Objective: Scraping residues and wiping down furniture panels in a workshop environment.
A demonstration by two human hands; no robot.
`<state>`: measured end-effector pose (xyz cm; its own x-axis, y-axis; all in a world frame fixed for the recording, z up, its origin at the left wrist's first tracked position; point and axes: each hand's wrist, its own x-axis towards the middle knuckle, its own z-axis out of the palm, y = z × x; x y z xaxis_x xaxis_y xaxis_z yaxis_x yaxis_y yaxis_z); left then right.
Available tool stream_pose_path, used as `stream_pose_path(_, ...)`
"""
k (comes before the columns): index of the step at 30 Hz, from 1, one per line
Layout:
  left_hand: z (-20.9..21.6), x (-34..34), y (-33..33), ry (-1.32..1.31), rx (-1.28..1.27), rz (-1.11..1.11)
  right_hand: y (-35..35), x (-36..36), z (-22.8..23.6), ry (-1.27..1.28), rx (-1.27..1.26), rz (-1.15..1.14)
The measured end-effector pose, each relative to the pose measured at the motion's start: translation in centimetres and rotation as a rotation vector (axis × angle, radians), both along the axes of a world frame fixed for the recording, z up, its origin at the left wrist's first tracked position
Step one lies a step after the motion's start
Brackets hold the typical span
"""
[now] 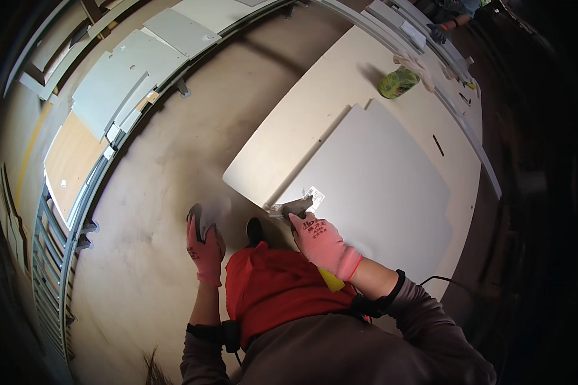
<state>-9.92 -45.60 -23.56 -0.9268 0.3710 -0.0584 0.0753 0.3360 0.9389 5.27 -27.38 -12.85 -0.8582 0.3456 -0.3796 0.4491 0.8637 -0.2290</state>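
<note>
My right hand (320, 242), in a pink glove with dark fingertips, is closed on a flat, grey, wide-bladed scraper (294, 206). The blade lies at the near left corner of a grey panel (379, 173), beside a small white label (314, 196). A yellow piece (331, 280) shows below the right wrist; whether it belongs to the scraper I cannot tell. Out to the left, over the floor, my left hand (204, 251) wears the same kind of glove. Its fingers are closed on a pale, filmy, blurred piece (217, 213).
The grey panel rests on a cream-coloured table (282, 138). Toward its far side are a green container (397, 84), a whitish cloth (414, 65) and a dark strip (438, 145). Long rails run along that side, near another person's gloved hand (438, 32). Panels (125, 77) lie on a rack at left.
</note>
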Motion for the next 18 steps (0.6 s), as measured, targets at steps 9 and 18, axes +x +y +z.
stream_pose_path(9, -0.5, -5.2, 5.3, 0.148, 0.006, -0.183, 1.9, -3.4, 0.0, -0.042, 0.057, -0.060)
stream_pose_path(18, -0.1, -6.2, 8.2, 0.086, 0.006, -0.267, 6.2, -4.2, -0.2, -0.014, 0.020, -0.285)
